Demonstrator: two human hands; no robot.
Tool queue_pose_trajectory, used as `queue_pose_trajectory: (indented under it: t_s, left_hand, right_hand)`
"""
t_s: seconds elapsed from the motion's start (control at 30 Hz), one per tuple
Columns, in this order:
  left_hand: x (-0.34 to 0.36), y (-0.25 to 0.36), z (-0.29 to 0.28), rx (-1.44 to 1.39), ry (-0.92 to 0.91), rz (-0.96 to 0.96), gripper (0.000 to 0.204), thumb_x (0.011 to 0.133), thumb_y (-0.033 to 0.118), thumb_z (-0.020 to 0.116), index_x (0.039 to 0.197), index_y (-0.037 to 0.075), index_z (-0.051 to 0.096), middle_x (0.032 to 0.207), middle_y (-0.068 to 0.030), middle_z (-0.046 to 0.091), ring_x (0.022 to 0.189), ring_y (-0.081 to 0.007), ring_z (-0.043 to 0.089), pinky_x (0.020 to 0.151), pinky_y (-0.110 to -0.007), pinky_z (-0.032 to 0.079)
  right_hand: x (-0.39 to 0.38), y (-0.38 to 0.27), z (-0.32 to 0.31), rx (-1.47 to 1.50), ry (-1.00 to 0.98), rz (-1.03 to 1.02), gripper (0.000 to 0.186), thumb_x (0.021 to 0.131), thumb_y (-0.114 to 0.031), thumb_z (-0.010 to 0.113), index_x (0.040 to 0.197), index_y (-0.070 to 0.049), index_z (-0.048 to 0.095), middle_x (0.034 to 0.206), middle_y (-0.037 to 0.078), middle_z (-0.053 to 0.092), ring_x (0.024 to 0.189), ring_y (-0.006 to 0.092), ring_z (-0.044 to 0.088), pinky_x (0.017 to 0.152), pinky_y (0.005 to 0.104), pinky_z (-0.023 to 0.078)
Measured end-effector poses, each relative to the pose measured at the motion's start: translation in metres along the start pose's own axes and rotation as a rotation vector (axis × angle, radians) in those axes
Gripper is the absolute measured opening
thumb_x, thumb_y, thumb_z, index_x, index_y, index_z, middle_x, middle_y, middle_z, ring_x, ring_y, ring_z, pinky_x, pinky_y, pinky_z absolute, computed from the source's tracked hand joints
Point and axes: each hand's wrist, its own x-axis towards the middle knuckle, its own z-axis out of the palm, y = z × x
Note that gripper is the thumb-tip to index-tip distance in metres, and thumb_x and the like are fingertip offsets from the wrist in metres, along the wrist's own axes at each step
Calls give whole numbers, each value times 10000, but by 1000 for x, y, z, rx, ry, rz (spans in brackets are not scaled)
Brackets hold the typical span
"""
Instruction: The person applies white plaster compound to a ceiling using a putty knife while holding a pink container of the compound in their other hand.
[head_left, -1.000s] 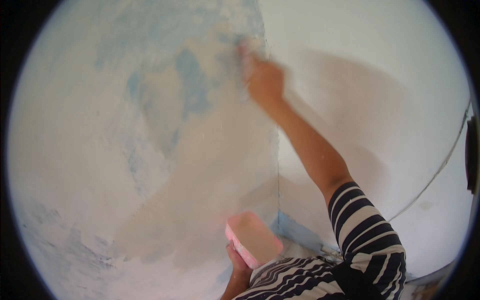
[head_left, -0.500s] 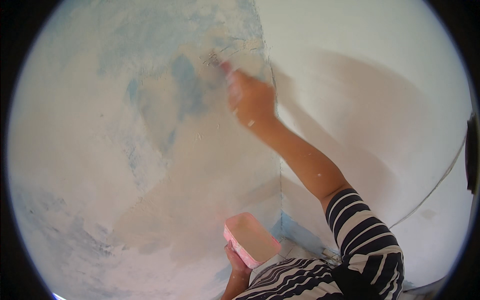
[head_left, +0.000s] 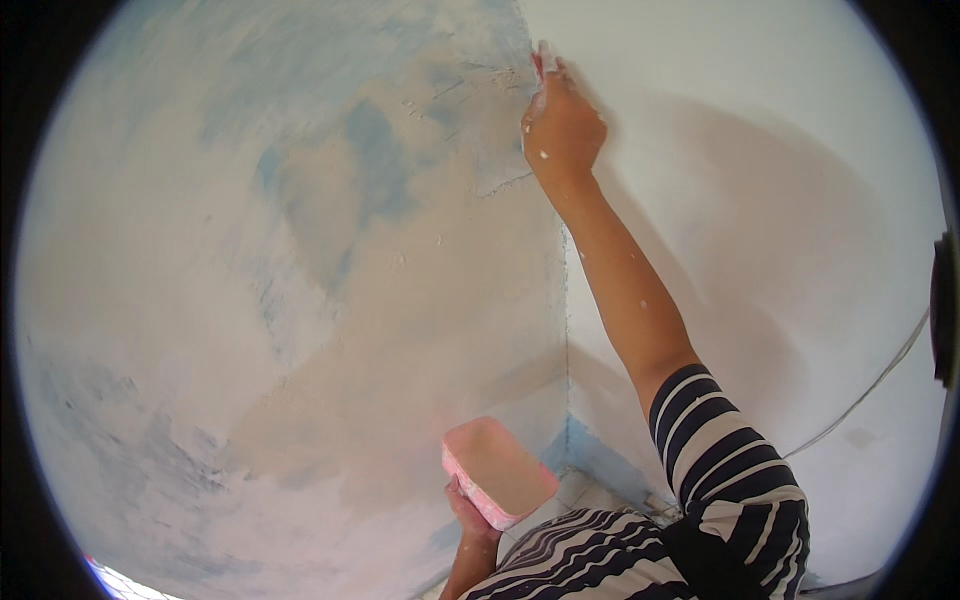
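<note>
My right hand (head_left: 563, 128) is closed round a red-handled tool (head_left: 539, 66), raised against the wall corner at the top; the tool's head is mostly hidden. Beside it, the left wall (head_left: 300, 250) has patchy beige-white coating over pale blue, with rough, raised streaks near my hand. The right wall (head_left: 750, 60) is plain off-white. Low at the centre, my left hand (head_left: 468, 510) grips a pink rectangular container (head_left: 498, 462) from below its left side, holding a smooth beige paste. White specks dot my right hand and forearm.
A pale blue band (head_left: 600, 455) runs along the corner's bottom above floor tiles (head_left: 578, 490). A cable (head_left: 850, 410) crosses the right wall diagonally to a dark object (head_left: 940, 310) at the right rim. Shadows of my arm fall on the right wall.
My right hand has moved up and right to the corner from its lower-left position half a second ago. The left hand and container have shifted slightly up and left in view.
</note>
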Motion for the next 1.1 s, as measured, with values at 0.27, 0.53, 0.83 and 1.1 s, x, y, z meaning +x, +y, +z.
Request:
queue_pose_trajectory:
  t_s: [0.27,0.53,0.83,1.1]
  left_hand:
    - [-5,4,28,41,-44,85,614,966,494,342,1425,90,406,1383,-116,517,1250,-309,523,1037,-465,439]
    - [-8,28,93,-78,-70,61,515,996,406,336,1352,61,472,1289,-114,570,1170,-298,571,964,-450,498]
    - [8,44,135,-288,-202,-50,523,1004,447,309,1387,118,446,1353,-72,532,1234,-292,527,1034,-454,441]
    - [13,52,138,-338,-127,-43,415,1016,303,304,1280,54,508,1257,-108,591,1129,-304,611,955,-465,527]
  right_hand:
    - [-33,-33,-55,129,-341,-157,434,901,-92,537,1333,-58,537,1124,38,710,687,237,688,533,362,516]
    - [-99,-13,-96,249,-349,-112,488,825,9,581,1309,-48,552,1182,81,677,933,267,677,708,380,521]
    - [-154,-39,-122,-61,-464,-390,447,848,24,567,1290,-41,566,1229,95,652,1094,278,637,864,449,479]
    - [-197,-41,-104,55,-616,-399,436,882,-173,527,1305,-76,572,1480,65,441,1365,391,388,1034,767,200]
